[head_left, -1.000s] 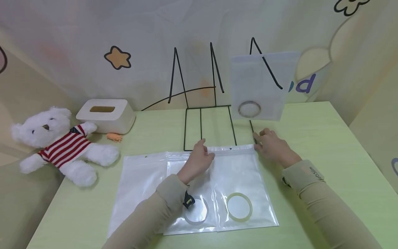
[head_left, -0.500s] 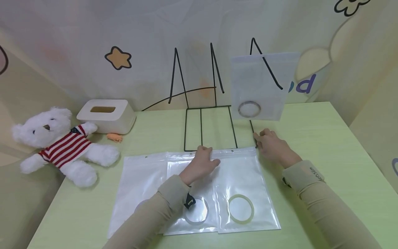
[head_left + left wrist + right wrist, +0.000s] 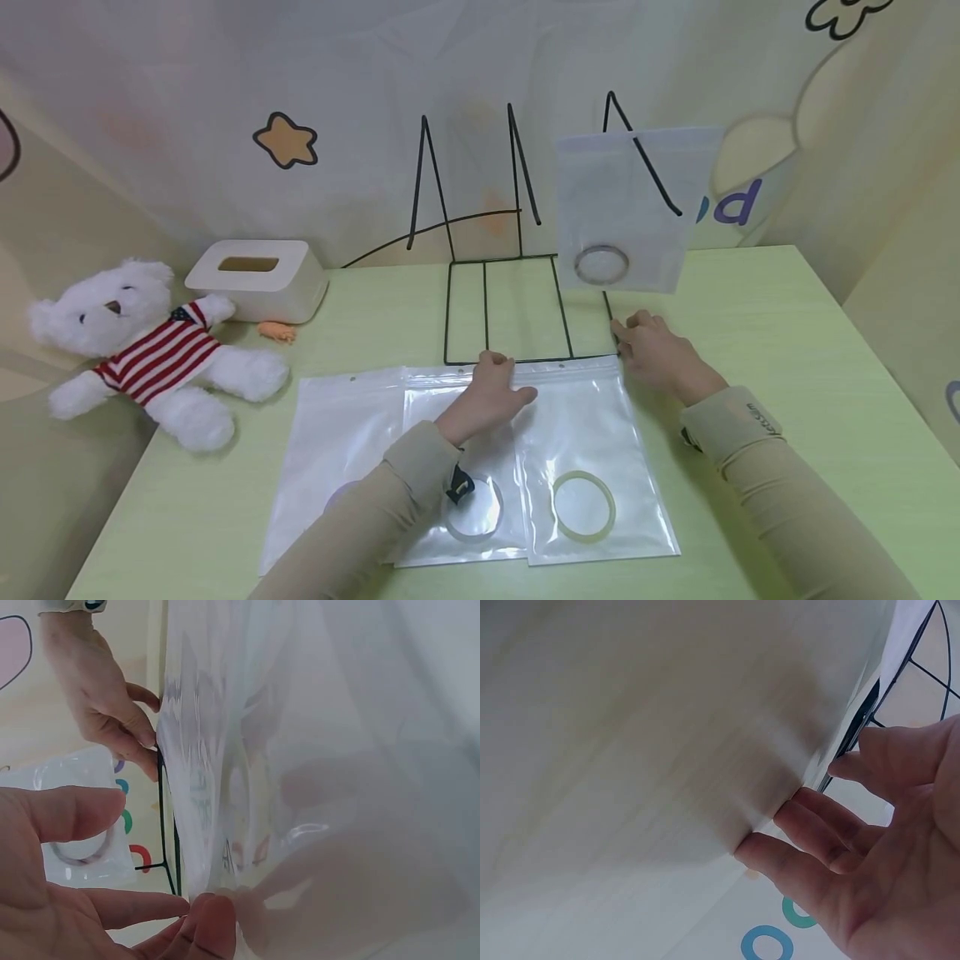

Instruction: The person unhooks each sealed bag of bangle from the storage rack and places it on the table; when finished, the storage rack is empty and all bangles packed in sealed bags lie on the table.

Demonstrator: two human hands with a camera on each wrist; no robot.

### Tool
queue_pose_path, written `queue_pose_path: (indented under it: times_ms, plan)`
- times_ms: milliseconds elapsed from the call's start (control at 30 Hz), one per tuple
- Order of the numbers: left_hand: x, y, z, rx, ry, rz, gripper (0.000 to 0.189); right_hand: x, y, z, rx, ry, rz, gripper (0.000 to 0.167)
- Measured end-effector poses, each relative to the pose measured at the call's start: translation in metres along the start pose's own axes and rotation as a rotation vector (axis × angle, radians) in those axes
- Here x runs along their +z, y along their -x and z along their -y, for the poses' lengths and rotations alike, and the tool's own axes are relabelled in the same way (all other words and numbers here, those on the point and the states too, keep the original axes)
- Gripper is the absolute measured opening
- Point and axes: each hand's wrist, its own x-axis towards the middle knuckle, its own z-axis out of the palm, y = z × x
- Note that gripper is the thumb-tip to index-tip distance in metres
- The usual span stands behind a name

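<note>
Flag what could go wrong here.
The right flat bag meets or overlaps the middle bag, so pulling one may drag the other.
The left sleeve crosses over the left bag and middle bag; it could snag or shift them.
The right hand is at the edge of the rack base; a bump might swing the hanging bag.

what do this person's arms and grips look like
The left sleeve and right sleeve are beige; the right cuff bears dark lettering. A black piece shows at the left wrist, a smaller one at the right. Left grip and right grip are gloveless.
</note>
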Motion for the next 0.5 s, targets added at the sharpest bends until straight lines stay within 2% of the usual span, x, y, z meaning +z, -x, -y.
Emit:
queue_pose_path:
  times_ms: [133,500]
  plan:
    - [0.0007,-0.0021,0.0006,0.01,-0.003,-0.003,0.033,-0.0004,0.0001,0.0008,-0.005,0.006,-0.004,0.049]
    - [0.0026,-0.0058,0.0005,0.019,-0.046,-0.006,0.035,-0.0005,0.0003,0.0019,0.003,0.002,0.005,0.049]
